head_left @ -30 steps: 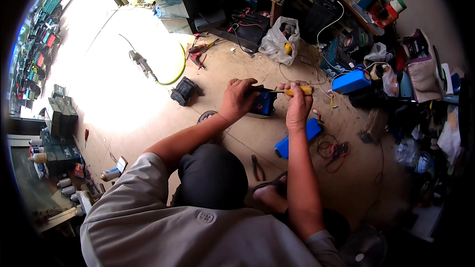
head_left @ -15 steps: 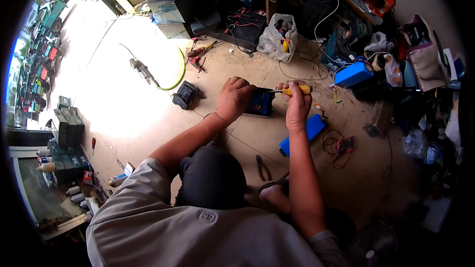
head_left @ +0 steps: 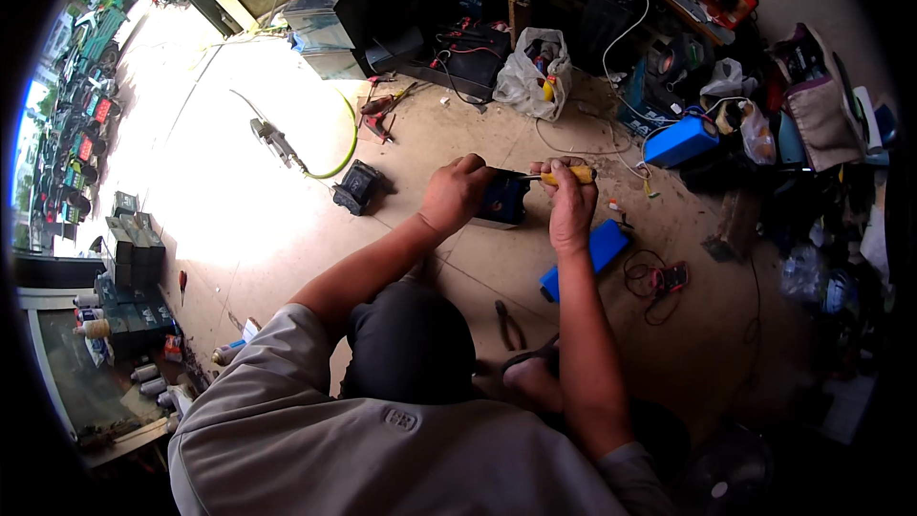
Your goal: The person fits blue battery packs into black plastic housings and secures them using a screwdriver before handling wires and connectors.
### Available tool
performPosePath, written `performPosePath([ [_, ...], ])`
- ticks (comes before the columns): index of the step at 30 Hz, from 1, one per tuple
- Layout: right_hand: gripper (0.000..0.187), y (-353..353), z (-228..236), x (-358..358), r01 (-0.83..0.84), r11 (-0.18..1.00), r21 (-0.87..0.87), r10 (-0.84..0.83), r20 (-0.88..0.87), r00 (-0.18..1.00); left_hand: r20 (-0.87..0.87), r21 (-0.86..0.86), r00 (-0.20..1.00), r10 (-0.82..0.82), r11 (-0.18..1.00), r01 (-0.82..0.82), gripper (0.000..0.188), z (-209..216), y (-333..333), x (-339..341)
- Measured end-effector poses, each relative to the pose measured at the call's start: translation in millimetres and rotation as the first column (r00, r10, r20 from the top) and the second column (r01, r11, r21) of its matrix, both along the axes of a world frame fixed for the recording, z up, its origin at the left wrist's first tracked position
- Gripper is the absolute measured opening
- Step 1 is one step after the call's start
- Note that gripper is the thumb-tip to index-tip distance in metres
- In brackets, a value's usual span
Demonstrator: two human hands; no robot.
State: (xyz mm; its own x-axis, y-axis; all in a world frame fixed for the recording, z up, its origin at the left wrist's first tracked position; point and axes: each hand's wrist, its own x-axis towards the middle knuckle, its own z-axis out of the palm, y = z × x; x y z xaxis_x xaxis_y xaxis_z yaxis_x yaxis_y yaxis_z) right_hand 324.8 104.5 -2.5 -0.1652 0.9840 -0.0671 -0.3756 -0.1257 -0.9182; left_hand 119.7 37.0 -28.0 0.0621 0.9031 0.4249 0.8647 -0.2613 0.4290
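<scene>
In my right hand (head_left: 573, 214) is a screwdriver with a yellow handle (head_left: 579, 175), held between thumb and fingers. Its shaft points left to the upper edge of a dark blue-and-black box (head_left: 501, 201) on the floor. My left hand (head_left: 453, 195) is closed over the left side of this box; its fingertips are hidden. Where the screwdriver's tip meets the box is too small to tell. A bright blue pack (head_left: 586, 260) lies beside my right wrist. To the left of my left hand sits a small black case (head_left: 358, 186).
Pliers (head_left: 509, 327) lie on the floor between my forearms. A red multimeter (head_left: 669, 277) with leads lies at the right. Farther off are a green hose (head_left: 352, 139), red-handled tools (head_left: 376, 115) and a white plastic bag (head_left: 531, 81). Clutter lines the right wall.
The screwdriver and my right hand have shifted very slightly left toward the box. My left hand stays at the box, and the box's top looks darker now.
</scene>
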Motion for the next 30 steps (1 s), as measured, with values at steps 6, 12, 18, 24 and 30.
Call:
performPosePath([
  [6,0.015,6,21,15,0.028,0.999,0.042,-0.031,0.065,0.997,-0.030,-0.114,1.000,-0.010,0.993,0.007,0.030,4,1,1],
  [12,0.013,-1,22,12,0.051,0.997,0.063,-0.055,0.063,0.997,-0.055,-0.110,0.997,-0.061,0.992,0.054,0.035,4,4,2],
  [18,0.012,-2,24,11,0.046,0.997,0.063,-0.050,0.068,0.996,-0.162,-0.144,0.984,-0.079,0.988,0.055,0.035,4,6,3],
  [24,0.013,-1,22,11,0.048,0.998,0.030,-0.050,0.047,0.998,-0.093,-0.088,0.995,-0.042,0.996,0.034,0.026,-6,7,5],
  [30,0.013,-2,22,12,0.045,0.998,0.040,-0.048,0.072,0.996,0.005,-0.274,0.999,0.050,0.961,-0.046,0.012,16,17,4],
])
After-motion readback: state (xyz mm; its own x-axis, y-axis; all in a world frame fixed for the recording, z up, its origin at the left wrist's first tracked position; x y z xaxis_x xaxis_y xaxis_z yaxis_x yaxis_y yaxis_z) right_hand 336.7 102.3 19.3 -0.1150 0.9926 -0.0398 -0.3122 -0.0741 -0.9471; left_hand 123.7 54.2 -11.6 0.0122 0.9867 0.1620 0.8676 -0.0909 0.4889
